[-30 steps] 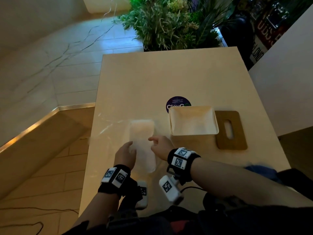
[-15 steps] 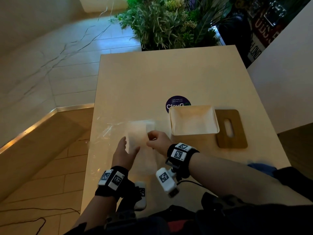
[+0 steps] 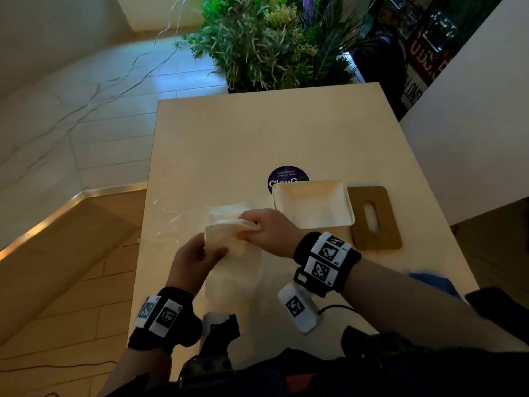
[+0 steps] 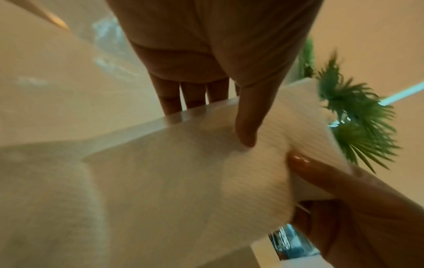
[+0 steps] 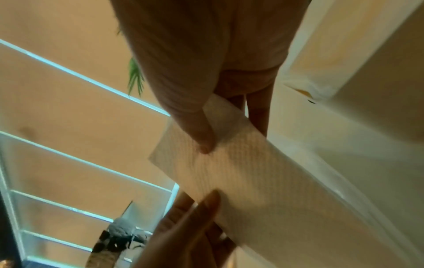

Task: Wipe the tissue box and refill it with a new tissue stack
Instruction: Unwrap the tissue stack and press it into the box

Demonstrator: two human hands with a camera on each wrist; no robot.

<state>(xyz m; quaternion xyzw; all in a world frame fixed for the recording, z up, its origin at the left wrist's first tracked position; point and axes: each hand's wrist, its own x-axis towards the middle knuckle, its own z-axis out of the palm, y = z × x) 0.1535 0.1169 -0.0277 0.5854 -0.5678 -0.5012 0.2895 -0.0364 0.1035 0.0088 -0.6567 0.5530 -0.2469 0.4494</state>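
Now I have the far end of the tissue stack (image 3: pixel 229 239) lifted off the table (image 3: pixel 257 138) — my left hand (image 3: pixel 194 260) and right hand (image 3: pixel 269 232) both pinch it, just left of the open tissue box (image 3: pixel 313 224).

Tissue stack (image 3: pixel 233 253) left of box (image 3: pixel 312 223); lid (image 3: pixel 373 219) right.

A round purple sticker (image 3: pixel 287 176) on the counter (image 3: pixel 257 144) reads "Let's keep our pantries clean" in small print; its larger word is half hidden by the white box (image 3: pixel 312 204). The sign (image 3: pixel 412 94) far right shows "LOND".
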